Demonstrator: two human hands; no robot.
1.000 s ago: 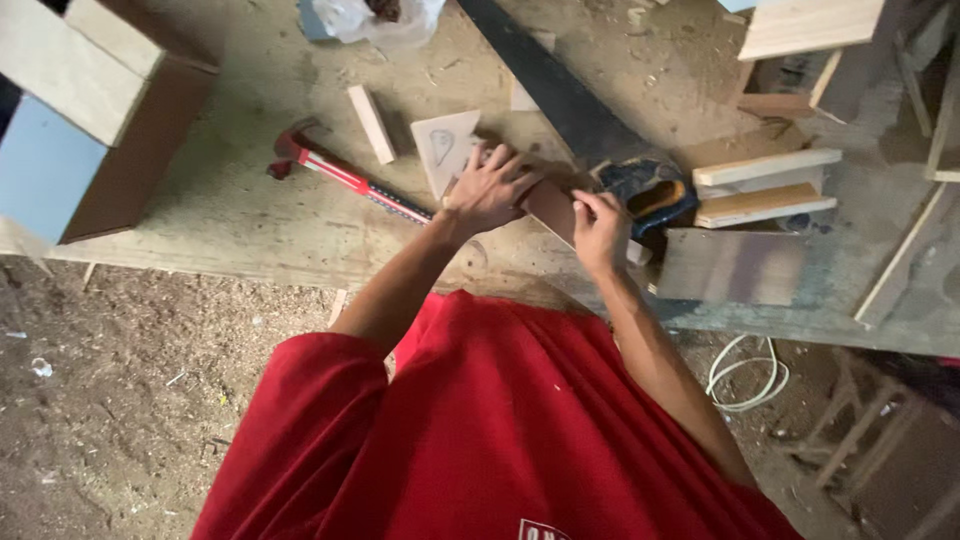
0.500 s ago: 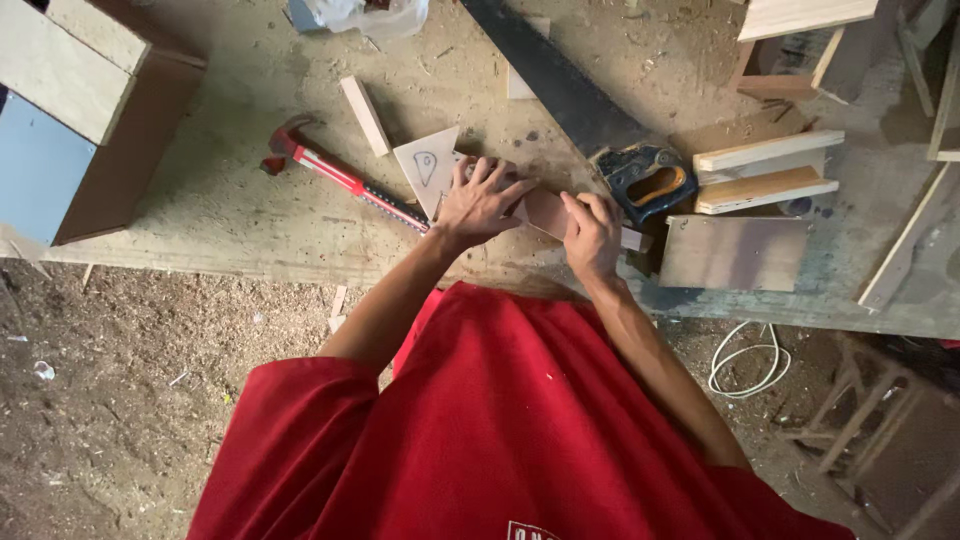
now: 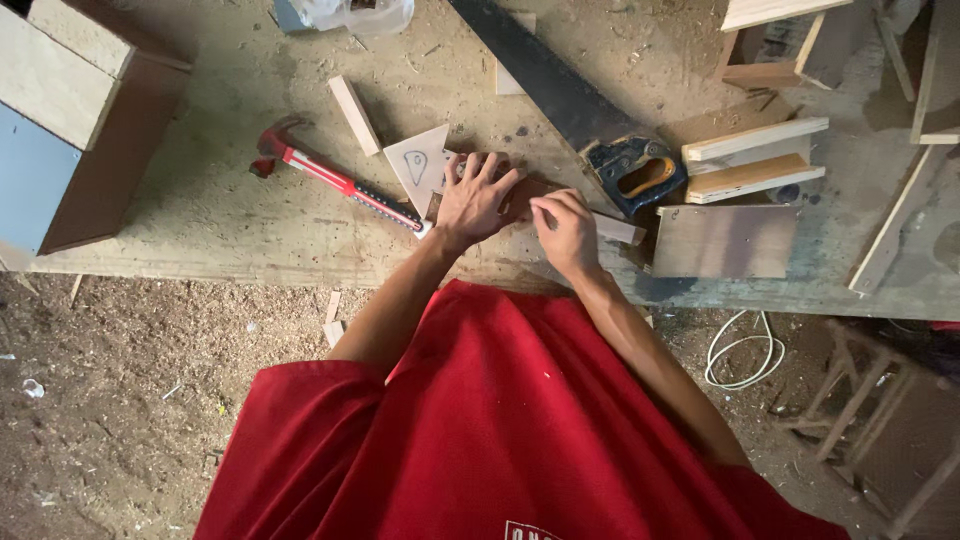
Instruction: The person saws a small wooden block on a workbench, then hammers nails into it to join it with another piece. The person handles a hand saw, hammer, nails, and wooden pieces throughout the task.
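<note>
Wood, a brown strip [image 3: 527, 190], lay flat near the bench's [image 3: 200, 225] front edge, pinned under both hands. The left hand [image 3: 475, 200] pressed on it with fingers spread wide; the right hand [image 3: 565, 230] was curled narrow at the strip's near side, its fingertips on the wood. A marked triangle [image 3: 425, 165] touched the left fingers, a hammer [image 3: 335, 180] lay just beyond, and a saw [image 3: 580, 110] ran in from the back. Board offcuts [image 3: 755, 160] crowded the right; bare bench lay left, up to an open box [image 3: 90, 130] whose inside I couldn't see.
</note>
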